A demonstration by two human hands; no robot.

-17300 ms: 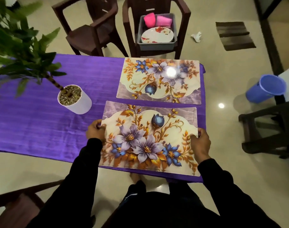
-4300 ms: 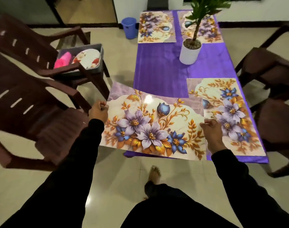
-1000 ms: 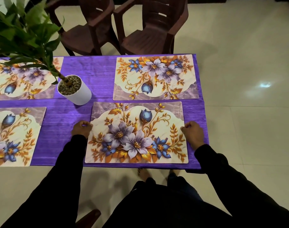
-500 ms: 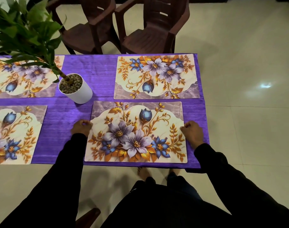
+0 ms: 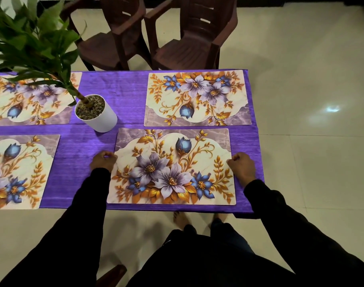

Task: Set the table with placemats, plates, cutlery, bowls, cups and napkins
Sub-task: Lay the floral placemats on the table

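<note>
On purple cloth (image 5: 127,96), left hand (image 5: 103,161) and right hand (image 5: 242,165) pinch placemat (image 5: 172,168).

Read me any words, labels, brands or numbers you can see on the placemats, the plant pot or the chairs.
None: no readable text anywhere.
Placemats, such as the near one: only flower and leaf print.
White plant pot: plain.
Brown chairs: no markings visible.

So the counter (image 5: 127,94) has a purple cloth all over it, and four floral placemats lying flat: near right (image 5: 171,168), far right (image 5: 197,98), near left (image 5: 15,170), far left (image 5: 29,100). A white potted plant (image 5: 97,114) stands between them, mid-counter.
</note>
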